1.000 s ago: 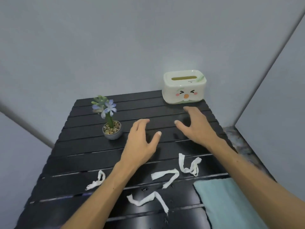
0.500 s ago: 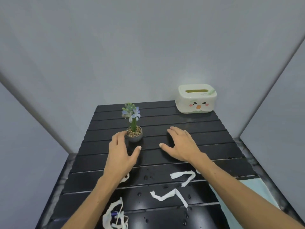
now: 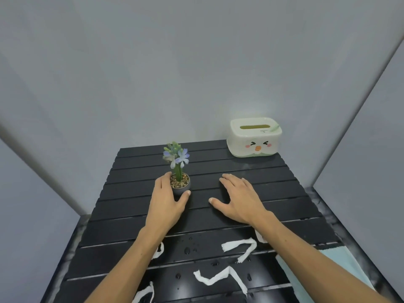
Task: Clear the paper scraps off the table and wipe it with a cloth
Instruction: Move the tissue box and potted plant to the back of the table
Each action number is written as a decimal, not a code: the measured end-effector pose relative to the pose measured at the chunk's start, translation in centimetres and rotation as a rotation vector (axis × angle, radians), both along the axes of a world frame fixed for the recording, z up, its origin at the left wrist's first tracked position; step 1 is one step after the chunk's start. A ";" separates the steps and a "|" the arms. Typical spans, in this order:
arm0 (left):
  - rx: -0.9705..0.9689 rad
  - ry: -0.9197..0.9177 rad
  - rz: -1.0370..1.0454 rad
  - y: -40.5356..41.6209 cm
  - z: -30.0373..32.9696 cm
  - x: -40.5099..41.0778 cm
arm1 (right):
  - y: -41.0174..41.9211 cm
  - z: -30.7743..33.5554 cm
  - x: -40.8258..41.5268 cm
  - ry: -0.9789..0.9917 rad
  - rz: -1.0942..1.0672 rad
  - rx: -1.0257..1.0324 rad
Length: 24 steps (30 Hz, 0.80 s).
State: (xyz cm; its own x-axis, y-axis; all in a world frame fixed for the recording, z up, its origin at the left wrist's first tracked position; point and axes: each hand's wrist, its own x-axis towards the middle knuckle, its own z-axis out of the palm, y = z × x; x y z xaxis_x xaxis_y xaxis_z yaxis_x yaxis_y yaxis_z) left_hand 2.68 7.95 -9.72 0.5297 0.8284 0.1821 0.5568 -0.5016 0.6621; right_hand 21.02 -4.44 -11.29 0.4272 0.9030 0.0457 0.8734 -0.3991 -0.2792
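Note:
White paper scraps lie on the near part of the black slatted table [image 3: 251, 169]: one curled strip [image 3: 240, 247], one zigzag strip [image 3: 218, 278], and others partly hidden under my forearms [image 3: 159, 251]. A pale blue cloth [image 3: 343, 262] lies at the near right edge. My left hand [image 3: 166, 206] cups a small grey flower pot [image 3: 180, 189], fingers on its left side and thumb against its front right. My right hand [image 3: 240, 200] rests palm down on the slats in the middle, fingers spread, holding nothing.
A white tissue box [image 3: 254, 137] with a cartoon face stands at the far right corner. Water drops [image 3: 188, 250] dot the slats among the scraps. Grey walls enclose the table at the back and on both sides.
My left hand has moved forward and closed around the flower pot. My right hand has slid slightly forward on the table. The view has shifted a little.

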 end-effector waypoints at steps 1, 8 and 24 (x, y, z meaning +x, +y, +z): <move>0.003 -0.004 -0.011 0.1 0.0 0.7 | 0.1 0.0 0.5 0.005 -0.004 0.002; 0.040 -0.018 -0.093 1.3 -0.4 7.0 | 0.6 0.1 5.0 -0.050 -0.010 -0.014; 0.119 0.005 -0.157 4.1 -1.5 15.9 | 1.1 -0.8 9.7 -0.080 0.020 0.017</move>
State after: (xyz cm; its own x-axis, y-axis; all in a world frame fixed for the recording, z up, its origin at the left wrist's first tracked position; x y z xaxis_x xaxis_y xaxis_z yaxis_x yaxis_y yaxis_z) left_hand 18.60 12.08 -11.25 0.6522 0.7082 0.2704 0.4688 -0.6571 0.5903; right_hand 30.71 -3.30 -12.05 0.4040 0.9099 0.0942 0.9007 -0.3776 -0.2150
